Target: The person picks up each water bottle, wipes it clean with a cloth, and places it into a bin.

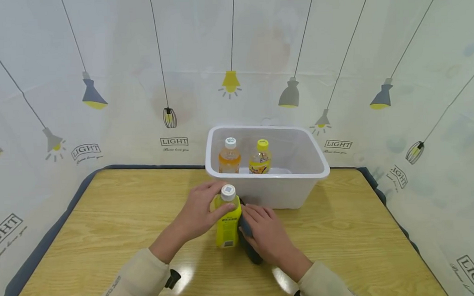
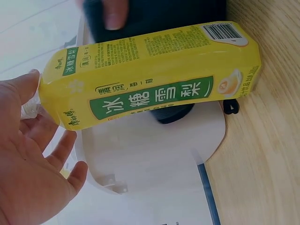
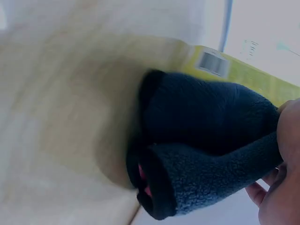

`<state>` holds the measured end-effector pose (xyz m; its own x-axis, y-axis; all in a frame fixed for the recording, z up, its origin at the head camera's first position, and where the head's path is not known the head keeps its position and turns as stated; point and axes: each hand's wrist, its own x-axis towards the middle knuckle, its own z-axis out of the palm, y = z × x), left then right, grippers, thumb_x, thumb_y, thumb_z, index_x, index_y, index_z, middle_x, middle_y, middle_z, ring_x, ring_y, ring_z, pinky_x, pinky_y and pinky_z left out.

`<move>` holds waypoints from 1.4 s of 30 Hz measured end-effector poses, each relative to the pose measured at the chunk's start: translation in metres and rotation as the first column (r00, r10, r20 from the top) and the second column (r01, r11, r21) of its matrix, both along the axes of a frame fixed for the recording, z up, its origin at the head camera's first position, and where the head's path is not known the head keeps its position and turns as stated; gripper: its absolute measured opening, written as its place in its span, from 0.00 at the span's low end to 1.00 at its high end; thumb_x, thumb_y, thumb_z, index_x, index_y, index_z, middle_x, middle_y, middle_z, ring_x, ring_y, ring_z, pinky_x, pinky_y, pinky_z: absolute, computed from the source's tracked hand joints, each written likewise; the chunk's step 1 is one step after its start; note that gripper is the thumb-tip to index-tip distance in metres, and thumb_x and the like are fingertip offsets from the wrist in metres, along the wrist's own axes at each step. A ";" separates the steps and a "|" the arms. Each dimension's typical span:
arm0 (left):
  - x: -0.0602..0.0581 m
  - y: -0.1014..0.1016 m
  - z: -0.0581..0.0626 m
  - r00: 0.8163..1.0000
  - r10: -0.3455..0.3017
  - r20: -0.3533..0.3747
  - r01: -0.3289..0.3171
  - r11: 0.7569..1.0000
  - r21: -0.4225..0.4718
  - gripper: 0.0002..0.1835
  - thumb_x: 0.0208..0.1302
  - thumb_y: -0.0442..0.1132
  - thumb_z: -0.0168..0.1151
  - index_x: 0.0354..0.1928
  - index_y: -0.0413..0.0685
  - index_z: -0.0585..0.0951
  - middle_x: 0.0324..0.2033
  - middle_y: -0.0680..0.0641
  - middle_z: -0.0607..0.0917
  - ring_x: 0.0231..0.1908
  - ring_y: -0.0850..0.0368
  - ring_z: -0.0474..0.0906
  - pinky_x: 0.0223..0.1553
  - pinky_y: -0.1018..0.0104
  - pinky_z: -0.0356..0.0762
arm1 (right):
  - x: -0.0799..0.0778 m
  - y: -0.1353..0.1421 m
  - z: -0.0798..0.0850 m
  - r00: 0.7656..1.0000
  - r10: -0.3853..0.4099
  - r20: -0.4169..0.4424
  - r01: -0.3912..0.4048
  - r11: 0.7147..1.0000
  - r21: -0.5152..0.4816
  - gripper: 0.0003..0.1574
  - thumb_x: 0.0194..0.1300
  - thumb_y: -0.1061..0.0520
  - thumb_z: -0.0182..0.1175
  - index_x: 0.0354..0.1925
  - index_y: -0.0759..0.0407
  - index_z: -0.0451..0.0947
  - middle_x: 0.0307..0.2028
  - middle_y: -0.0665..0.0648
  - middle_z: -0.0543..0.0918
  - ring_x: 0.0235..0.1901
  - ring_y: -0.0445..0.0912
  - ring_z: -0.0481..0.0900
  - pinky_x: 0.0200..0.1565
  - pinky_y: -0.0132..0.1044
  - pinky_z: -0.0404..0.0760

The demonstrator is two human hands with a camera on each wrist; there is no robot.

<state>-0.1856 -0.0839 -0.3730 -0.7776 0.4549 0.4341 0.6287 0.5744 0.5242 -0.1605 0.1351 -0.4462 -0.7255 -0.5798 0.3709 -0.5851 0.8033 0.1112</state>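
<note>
A yellow drink bottle (image 1: pixel 227 228) with a white cap stands upright on the table before a white bin. My left hand (image 1: pixel 201 210) grips it just below the cap, thumb on the near side and fingers round the back. Green label patches and a barcode show on the bottle in the left wrist view. Beside it, my right hand (image 1: pixel 266 233) holds a dark blue fleecy cloth (image 3: pixel 211 126), folded over, with black edging and a bit of pink inside. In the head view the cloth is partly hidden behind the bottle and the right hand.
The white plastic bin (image 1: pixel 278 178) stands at the back of the wooden table (image 1: pixel 117 224). Inside are an orange drink bottle (image 1: pixel 229 159) with a white cap and a yellow-capped bottle (image 1: pixel 260 160). A sheet (image 1: pixel 139 81) printed with lamps hangs round the table.
</note>
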 end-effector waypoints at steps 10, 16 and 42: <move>0.000 0.002 -0.001 1.000 -0.004 -0.005 0.004 1.000 0.007 0.24 0.63 0.49 0.65 0.58 0.48 0.78 0.53 0.49 0.84 0.56 0.50 0.78 0.57 0.50 0.76 | 0.005 -0.003 -0.034 0.984 -0.032 0.178 -0.004 0.981 0.196 0.40 0.61 0.39 0.65 0.67 0.52 0.69 0.66 0.49 0.73 0.66 0.44 0.68 0.64 0.45 0.68; 0.001 0.012 0.002 0.999 -0.035 -0.038 0.033 0.998 -0.062 0.22 0.64 0.50 0.64 0.57 0.50 0.78 0.54 0.49 0.84 0.60 0.50 0.75 0.61 0.45 0.70 | 0.008 -0.008 -0.046 0.980 0.029 0.196 -0.075 0.969 0.235 0.35 0.66 0.37 0.58 0.67 0.47 0.69 0.66 0.46 0.72 0.67 0.43 0.66 0.65 0.46 0.67; -0.008 -0.010 -0.004 0.991 -0.074 0.116 0.052 0.983 0.177 0.16 0.64 0.40 0.62 0.53 0.48 0.79 0.51 0.48 0.84 0.54 0.54 0.76 0.58 0.47 0.72 | -0.020 0.021 -0.001 0.983 -0.041 0.181 0.066 0.989 -0.134 0.24 0.69 0.48 0.58 0.61 0.52 0.76 0.56 0.50 0.82 0.57 0.47 0.77 0.59 0.47 0.71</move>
<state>-0.1940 -0.0940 -0.3766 -0.8015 0.4312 0.4144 0.5863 0.4297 0.6867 -0.1804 0.1565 -0.4470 -0.8157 -0.4900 0.3076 -0.5411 0.8343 -0.1058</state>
